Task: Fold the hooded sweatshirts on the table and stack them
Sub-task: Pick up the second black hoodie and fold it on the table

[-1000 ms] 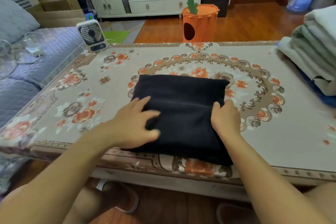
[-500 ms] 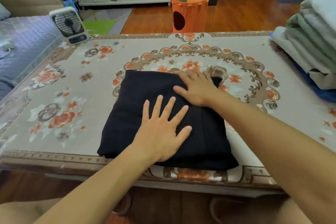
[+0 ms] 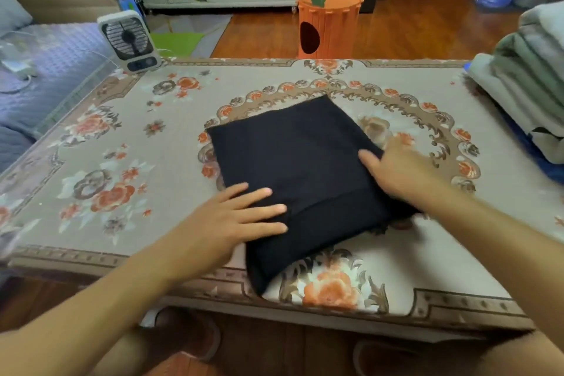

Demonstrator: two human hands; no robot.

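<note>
A black hooded sweatshirt [image 3: 302, 168], folded into a rough square, lies turned at an angle on the flower-patterned table [image 3: 122, 162], one corner reaching the near edge. My left hand [image 3: 232, 220] lies flat on its near left edge with straight fingers. My right hand [image 3: 393, 168] rests at its right edge, thumb on the fabric and blurred fingers pointing out over the tablecloth. A stack of folded grey and green sweatshirts [image 3: 531, 76] stands at the table's right end.
A small white fan [image 3: 129, 41] stands at the far left corner of the table. Behind the table an orange carrot-shaped stool [image 3: 328, 26] sits on the wooden floor. A blue quilted sofa [image 3: 45, 70] runs along the left.
The folded black sweatshirt has turned so that it lies at an angle. My left hand moved from its top to its left edge, and my right hand slid from the far edge to the right edge.
</note>
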